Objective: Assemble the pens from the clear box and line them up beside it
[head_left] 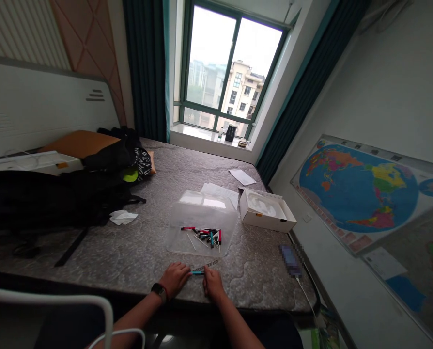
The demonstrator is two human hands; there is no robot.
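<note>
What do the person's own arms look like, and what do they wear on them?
Both forearms are bare, and no sleeve shows on the left forearm or the right forearm. The left wrist wears a black smartwatch on a dark strap, with a thin reddish band seemingly beside it. The right wrist shows no watch.

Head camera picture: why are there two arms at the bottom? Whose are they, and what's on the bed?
A person wears this camera on their head, so we see what they see, and those arms are their own. The left hand and right hand meet at a small blue stick, too small to see exactly how it's held. The left wrist wears a watch. On the bare mattress sits a clear plastic box with a pile of colored sticks in it, and a white box beside it.
</note>
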